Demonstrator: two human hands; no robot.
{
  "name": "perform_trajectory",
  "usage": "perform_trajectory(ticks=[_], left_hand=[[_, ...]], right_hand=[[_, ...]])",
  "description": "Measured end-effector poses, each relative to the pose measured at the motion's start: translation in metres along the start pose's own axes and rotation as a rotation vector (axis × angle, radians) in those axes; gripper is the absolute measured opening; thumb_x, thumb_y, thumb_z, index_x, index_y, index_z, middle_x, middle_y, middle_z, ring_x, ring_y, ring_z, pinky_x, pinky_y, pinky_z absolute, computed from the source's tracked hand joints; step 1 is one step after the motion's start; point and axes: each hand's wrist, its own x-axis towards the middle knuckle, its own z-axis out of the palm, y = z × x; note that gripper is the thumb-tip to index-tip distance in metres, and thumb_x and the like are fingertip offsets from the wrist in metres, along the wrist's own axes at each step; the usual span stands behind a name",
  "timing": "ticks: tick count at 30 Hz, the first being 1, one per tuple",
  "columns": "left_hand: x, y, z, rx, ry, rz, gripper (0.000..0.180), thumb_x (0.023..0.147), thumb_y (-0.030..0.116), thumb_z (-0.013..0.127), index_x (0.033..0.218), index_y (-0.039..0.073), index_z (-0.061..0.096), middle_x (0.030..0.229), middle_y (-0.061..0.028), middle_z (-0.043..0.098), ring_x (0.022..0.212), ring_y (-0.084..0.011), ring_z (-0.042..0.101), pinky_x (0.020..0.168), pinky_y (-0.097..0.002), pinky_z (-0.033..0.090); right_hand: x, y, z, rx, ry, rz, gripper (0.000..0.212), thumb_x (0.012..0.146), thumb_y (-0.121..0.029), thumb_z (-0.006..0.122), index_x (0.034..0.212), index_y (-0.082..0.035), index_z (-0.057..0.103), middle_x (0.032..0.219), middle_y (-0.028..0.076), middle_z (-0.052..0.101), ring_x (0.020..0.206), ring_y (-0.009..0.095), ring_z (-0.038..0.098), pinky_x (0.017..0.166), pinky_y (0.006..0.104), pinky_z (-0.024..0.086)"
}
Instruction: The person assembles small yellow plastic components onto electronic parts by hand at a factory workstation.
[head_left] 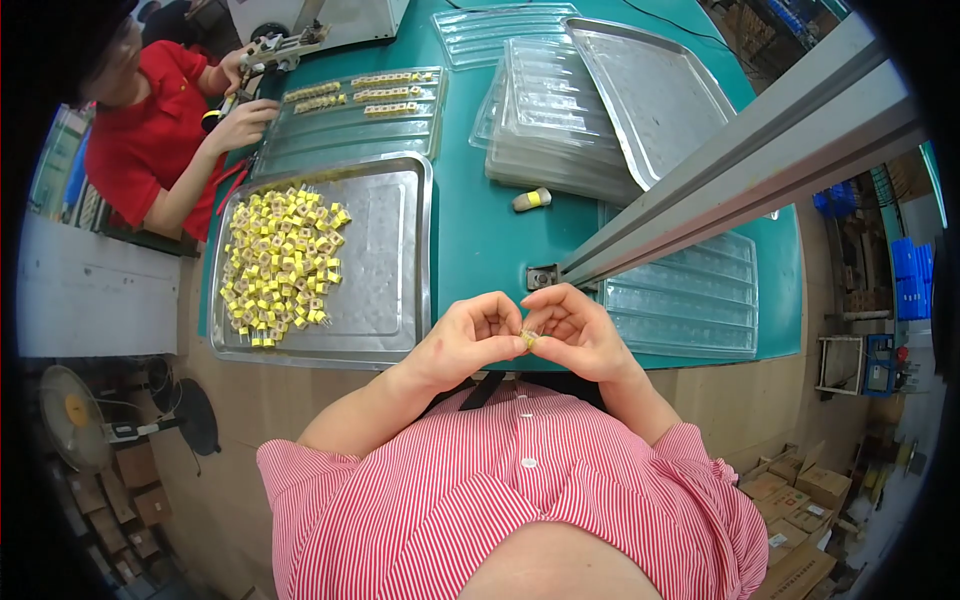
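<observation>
My left hand and my right hand meet in front of my body at the table's near edge. Both pinch one small yellow-taped component between thumbs and fingertips, which partly hide it. Left of my hands lies a metal tray. A heap of similar yellow-taped components, some with thin wire leads showing, fills the tray's left side.
A metal post slants up from a bracket right of my hands. Beyond it are stacked clear plastic trays, an upper metal tray and a small yellow-banded cylinder. At far left, a co-worker in red handles a bench device beside rows of components.
</observation>
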Motion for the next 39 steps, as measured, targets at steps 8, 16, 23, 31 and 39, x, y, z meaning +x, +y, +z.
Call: perform_trajectory(ticks=[8,16,23,31,39], left_hand=[[-0.005,0.008,0.013,0.047,0.044,0.063,0.014,0.072,0.006,0.058,0.079,0.003,0.046,0.069,0.0013,0.049,0.062,-0.0018,0.045,0.053,-0.0155,0.035],[-0.007,0.005,0.011,0.009,0.04,0.081,0.013,0.073,0.006,0.056,0.08,0.002,0.046,0.07,-0.0018,0.05,0.062,-0.0053,0.047,0.055,-0.0184,0.039],[-0.007,0.005,0.012,0.014,0.05,0.07,0.01,0.072,0.002,0.053,0.079,0.002,0.046,0.071,-0.0018,0.05,0.063,-0.0055,0.047,0.055,-0.0186,0.039],[-0.006,0.008,0.015,0.003,0.06,0.059,0.01,0.072,0.001,0.052,0.079,0.002,0.045,0.07,-0.001,0.048,0.063,-0.0052,0.046,0.054,-0.0185,0.038],[-0.008,0.007,0.023,0.041,0.139,0.194,0.015,0.07,0.002,0.059,0.081,0.001,0.048,0.069,-0.0029,0.051,0.062,-0.0075,0.049,0.055,-0.0203,0.04]], right_hand=[[-0.001,0.0,-0.003,0.062,-0.005,0.03,0.038,0.071,0.003,0.056,0.106,0.001,0.041,0.085,0.008,0.054,0.081,0.013,0.054,0.071,0.0233,0.044],[0.0,0.004,-0.003,0.153,-0.087,-0.006,0.036,0.072,0.004,0.055,0.105,0.001,0.039,0.085,0.012,0.055,0.079,0.018,0.057,0.07,0.0264,0.046],[0.0,0.004,-0.004,0.146,-0.092,-0.012,0.036,0.073,0.004,0.055,0.105,0.002,0.039,0.086,0.013,0.055,0.079,0.018,0.057,0.07,0.0267,0.047],[-0.001,0.003,-0.004,0.117,-0.078,-0.013,0.035,0.072,0.004,0.054,0.104,0.002,0.039,0.086,0.013,0.055,0.08,0.018,0.057,0.07,0.0266,0.047],[0.003,0.004,-0.007,0.27,-0.062,-0.046,0.032,0.076,0.003,0.052,0.105,0.001,0.04,0.087,0.01,0.055,0.079,0.016,0.055,0.072,0.026,0.045]])
